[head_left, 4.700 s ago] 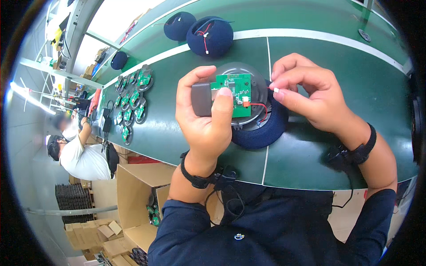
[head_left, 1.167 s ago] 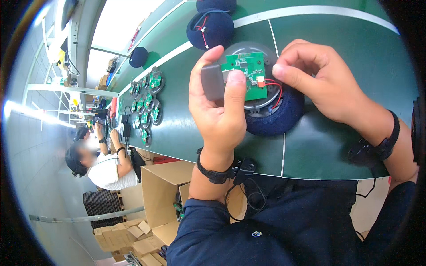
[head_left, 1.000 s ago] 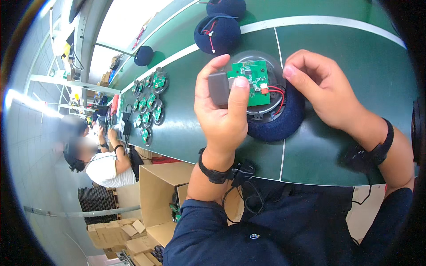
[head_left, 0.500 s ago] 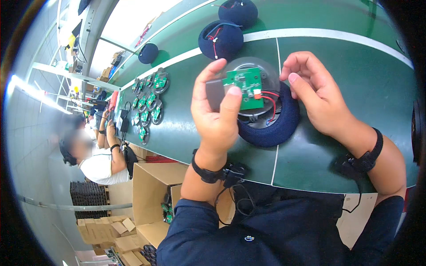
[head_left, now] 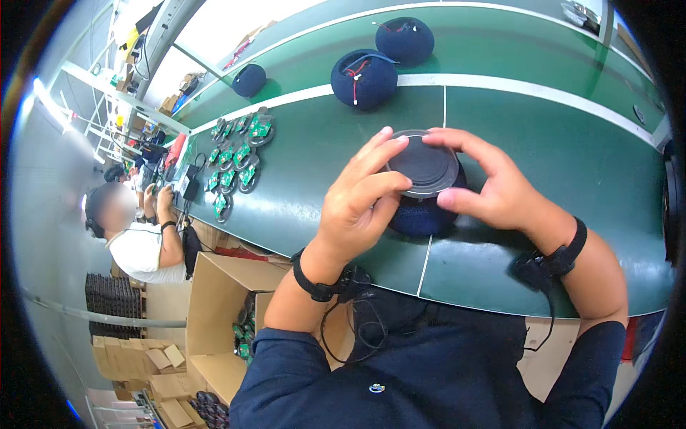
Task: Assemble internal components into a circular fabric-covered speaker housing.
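Both my hands grip the rim of a round black base (head_left: 429,163), its smooth ringed face turned up. My left hand (head_left: 354,200) has its fingers curled over the left side. At the right edge, my right hand (head_left: 496,179) holds it between the thumb and the fingers. Below the base sits a dark blue fabric-covered round housing (head_left: 420,220), mostly hidden by the base and my hands. Whether the base is seated on the housing or held just above it, I cannot tell. The base's underside does not show.
Two similar blue housings, a near one (head_left: 364,82) with red wires and a far one (head_left: 406,41), stand beyond my hands. Another housing (head_left: 249,80) is farther left. Several green circuit boards on black bases (head_left: 246,154) lie left. An open carton (head_left: 214,286) stands below the table, near a seated person (head_left: 146,250).
The base with its green circuit board has been turned over, board side down, onto or just above the blue housing. My right hand has come in and taken hold of its rim.
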Action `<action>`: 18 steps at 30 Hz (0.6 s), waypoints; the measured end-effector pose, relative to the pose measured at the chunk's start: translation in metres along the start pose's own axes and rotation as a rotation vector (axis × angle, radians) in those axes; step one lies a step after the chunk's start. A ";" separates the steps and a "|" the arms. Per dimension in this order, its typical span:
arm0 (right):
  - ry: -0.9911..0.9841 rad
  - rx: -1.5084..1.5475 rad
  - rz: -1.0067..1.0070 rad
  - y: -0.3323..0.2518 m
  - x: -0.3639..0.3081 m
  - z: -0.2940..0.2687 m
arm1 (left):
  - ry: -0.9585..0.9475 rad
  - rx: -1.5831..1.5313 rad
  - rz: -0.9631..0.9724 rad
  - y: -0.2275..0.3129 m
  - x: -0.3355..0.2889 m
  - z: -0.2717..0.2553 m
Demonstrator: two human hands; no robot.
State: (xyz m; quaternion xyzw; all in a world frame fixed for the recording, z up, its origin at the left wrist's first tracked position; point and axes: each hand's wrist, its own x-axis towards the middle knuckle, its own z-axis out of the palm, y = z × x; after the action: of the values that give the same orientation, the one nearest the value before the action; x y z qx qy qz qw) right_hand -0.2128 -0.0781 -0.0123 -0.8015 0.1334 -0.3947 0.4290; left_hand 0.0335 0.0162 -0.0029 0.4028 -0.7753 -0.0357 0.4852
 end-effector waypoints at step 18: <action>0.121 -0.409 -0.154 -0.021 0.000 0.021 | 0.015 0.502 -0.149 0.047 0.028 0.007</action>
State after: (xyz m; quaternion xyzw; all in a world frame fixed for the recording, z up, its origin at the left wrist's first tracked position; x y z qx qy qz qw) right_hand -0.2000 -0.0534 -0.0021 -0.8544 0.1746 -0.4384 0.2175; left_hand -0.0052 0.0275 0.0348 0.5668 -0.7244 0.1254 0.3718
